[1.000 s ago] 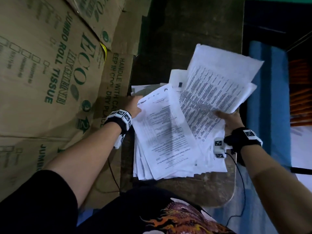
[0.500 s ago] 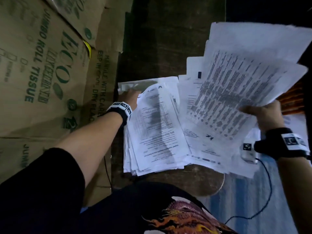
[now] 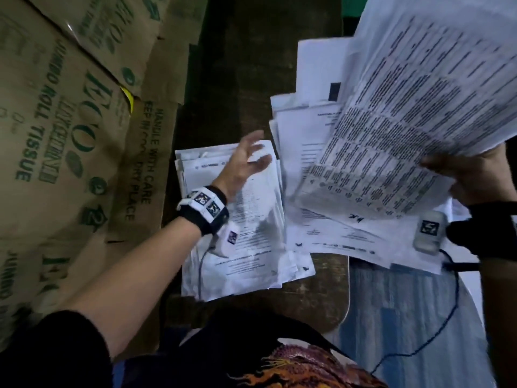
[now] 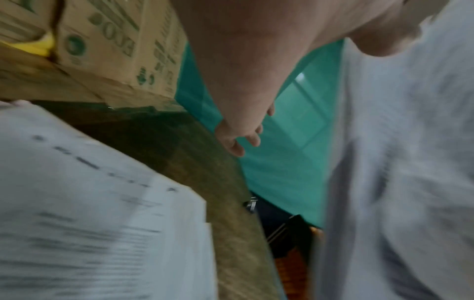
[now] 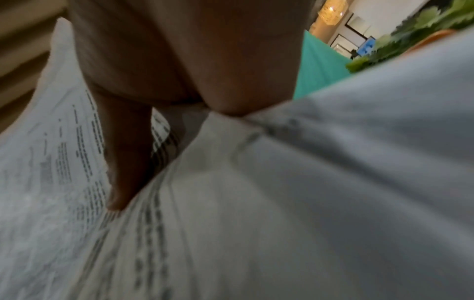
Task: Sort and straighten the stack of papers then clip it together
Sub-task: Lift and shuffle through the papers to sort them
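Observation:
A loose pile of printed white papers (image 3: 240, 247) lies on the dark wooden table (image 3: 251, 65). My left hand (image 3: 249, 158) hovers above the pile's far end with fingers spread, holding nothing; the same left hand (image 4: 241, 138) shows blurred in the left wrist view, above the pile (image 4: 89, 213). My right hand (image 3: 472, 177) grips a fanned batch of printed sheets (image 3: 405, 130) by its right edge, lifted and tilted over the table's right side. In the right wrist view a thumb and finger (image 5: 123, 162) pinch these sheets (image 5: 282, 203). No clip can be made out for certain.
Stacked cardboard boxes (image 3: 64, 121) printed "JUMBO ROLL TISSUE" stand against the table's left side. A blue striped mat (image 3: 405, 317) covers the floor to the right. A thin dark cable (image 3: 436, 331) hangs from my right wrist. A teal surface (image 4: 282, 132) lies beyond the table's far edge.
My right hand has lifted its batch of sheets higher and to the right, away from the pile. My left hand has let go of the pile's left edge and now hovers over it.

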Tool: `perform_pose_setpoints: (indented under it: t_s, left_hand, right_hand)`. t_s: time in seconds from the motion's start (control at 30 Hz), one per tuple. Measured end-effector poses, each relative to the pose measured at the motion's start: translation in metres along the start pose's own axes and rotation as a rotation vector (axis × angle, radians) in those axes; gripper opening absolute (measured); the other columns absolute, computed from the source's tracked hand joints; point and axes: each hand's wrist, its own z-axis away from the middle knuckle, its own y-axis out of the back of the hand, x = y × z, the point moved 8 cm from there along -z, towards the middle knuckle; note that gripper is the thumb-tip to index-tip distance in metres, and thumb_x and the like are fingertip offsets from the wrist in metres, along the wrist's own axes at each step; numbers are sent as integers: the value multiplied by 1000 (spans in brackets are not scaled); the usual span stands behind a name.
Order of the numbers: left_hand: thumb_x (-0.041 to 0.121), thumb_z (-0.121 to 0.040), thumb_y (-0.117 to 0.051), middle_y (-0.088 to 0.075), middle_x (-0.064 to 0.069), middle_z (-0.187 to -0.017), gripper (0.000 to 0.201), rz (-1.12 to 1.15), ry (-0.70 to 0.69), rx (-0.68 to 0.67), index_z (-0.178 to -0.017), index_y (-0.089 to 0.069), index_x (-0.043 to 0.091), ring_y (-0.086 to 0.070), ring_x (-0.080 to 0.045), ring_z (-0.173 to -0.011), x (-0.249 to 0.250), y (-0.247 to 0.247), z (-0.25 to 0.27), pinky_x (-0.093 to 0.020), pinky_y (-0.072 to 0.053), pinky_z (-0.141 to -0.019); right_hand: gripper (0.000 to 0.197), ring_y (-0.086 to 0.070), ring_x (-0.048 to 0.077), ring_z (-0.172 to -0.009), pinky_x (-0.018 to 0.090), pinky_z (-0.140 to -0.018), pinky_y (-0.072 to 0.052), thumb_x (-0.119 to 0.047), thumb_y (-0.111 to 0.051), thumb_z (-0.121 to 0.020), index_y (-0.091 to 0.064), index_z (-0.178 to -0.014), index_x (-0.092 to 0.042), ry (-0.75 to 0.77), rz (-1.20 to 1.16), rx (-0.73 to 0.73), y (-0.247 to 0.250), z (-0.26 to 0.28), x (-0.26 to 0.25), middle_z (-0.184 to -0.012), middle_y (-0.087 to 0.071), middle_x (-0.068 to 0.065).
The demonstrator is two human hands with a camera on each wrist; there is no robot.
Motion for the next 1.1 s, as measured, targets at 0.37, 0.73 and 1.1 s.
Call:
perform_pose_setpoints:
  t_s: [0.37,0.73,1.1]
  left_hand:
    - [-1,-75,-77,-67,-3,-98,26,105,-265,652,-96,-64,-9,-61,17,-72,76,59,51,-7,-47,-67]
    - [-5,-70,-79,-67,5,-119,62,162,-45,675,-125,-51,-1,-66,-1,-101,3,131,95,-29,-53,-93]
    - [-16,-76,-67,-65,0,-106,47,69,-129,681,-120,-54,-5,-64,1,-93,26,129,84,-14,-52,-78]
  right_hand:
    - [47,-63,27,-117,43,-94,-53,8,-78,-74,-63,-116,-6,436,-149,-166,-150,9,-47,-118,-69,8]
    - [38,-70,23,-99,34,-81,-57,7,-76,-75,-64,-111,0,268,-189,-298,-244,16,-5,-102,-74,1]
    - [31,-69,32,-92,41,-84,-56,-11,-77,-77,-65,-101,4,222,-99,-110,-231,22,-2,-100,-71,20]
